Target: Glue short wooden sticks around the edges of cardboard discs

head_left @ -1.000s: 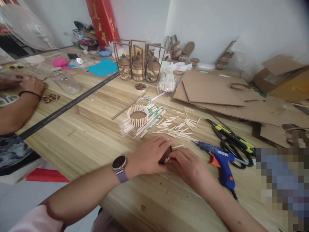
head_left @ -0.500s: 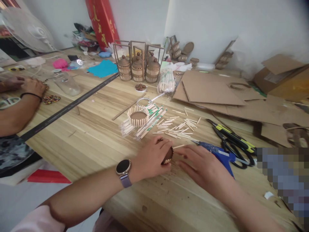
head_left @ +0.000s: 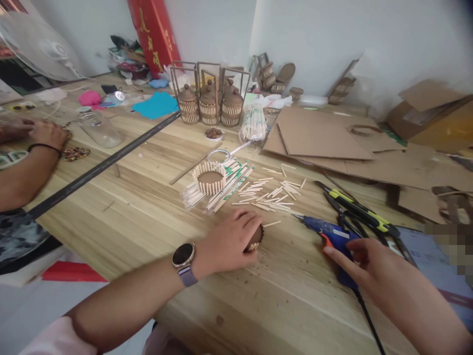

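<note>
Holding a round brown disc partly edged with pale wooden sticks in the curled left hand.
With the right hand half-closed about a blue, orange-triggered plastic glue gun, right of the disc; cannot tell whether gripping.

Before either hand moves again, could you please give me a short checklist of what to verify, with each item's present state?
1. Left hand holding the brown disc: ok, its fingers wrap around it.
2. Right hand closed firmly on the blue glue gun: cannot tell; the fingers are at the handle, but the grip is unclear.
3. Nozzle clear of the left hand: ok, they are apart.
4. Nozzle well away from the loose sticks: not ok, its tip lies right by the pile's edge.
5. Glue gun hot: cannot tell.
6. Co-worker's hand clear of this work: ok, it is across the dark strip.
</note>
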A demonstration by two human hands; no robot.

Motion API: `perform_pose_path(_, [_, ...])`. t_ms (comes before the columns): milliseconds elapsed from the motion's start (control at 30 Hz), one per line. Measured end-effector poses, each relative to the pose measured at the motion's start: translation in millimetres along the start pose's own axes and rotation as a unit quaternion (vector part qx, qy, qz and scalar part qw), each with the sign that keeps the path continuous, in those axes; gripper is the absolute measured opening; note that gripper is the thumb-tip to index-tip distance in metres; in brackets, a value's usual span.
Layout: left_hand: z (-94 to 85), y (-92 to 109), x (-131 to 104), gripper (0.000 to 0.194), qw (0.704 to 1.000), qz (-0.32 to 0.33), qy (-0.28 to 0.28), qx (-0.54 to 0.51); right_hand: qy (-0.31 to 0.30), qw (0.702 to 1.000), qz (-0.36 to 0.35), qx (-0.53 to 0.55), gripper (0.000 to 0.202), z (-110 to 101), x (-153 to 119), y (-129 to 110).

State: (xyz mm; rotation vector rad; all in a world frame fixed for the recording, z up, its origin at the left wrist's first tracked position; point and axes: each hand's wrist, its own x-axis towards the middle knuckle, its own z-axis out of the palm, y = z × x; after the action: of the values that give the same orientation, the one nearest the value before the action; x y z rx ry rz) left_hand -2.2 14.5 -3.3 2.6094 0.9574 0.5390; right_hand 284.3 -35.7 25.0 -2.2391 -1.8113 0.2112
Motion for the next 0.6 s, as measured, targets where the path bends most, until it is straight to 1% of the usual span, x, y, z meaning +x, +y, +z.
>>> perform_pose_path(100, [1.0,-1.1,0.2,0.061,1.000,0.004,0.004,-0.001,-0.022,0.999,0.045,0.020,0.038,3.3,0.8,3.7])
perform_pose_path(267, [2.1,-2.5,0.2,0.067,1.000,0.012,0.013,0.003,-0.081,0.993,0.075,0.035,0.035,5.1,7.0,14.4])
perform_pose_path(333, [1.7,-2.3,0.3,0.068,1.000,0.012,0.016,0.006,-0.089,0.988,0.089,0.085,0.034,3.3,8.4,17.0])
perform_pose_path(400, [1.1,-1.9,0.5,0.067,1.000,0.012,0.016,0.006,-0.089,0.977,0.093,0.168,0.032,1.1,7.2,18.5])
perform_pose_path(467, [0.5,-1.5,0.7,0.065,1.000,0.012,0.013,0.007,-0.080,0.955,0.096,0.270,0.028,-0.6,3.0,19.2])
perform_pose_path(533, [0.2,-1.3,0.7,0.064,1.000,0.012,0.010,0.007,-0.079,0.918,0.118,0.369,0.027,-1.3,-3.3,17.8])
perform_pose_path(567, [0.2,-1.3,0.7,0.064,1.000,0.012,0.009,0.007,-0.090,0.897,0.130,0.413,0.028,-1.3,-6.8,15.6])
perform_pose_path(600, [0.1,-1.3,0.6,0.064,1.000,0.011,0.008,0.007,-0.114,0.875,0.133,0.451,0.029,-1.1,-10.1,12.3])
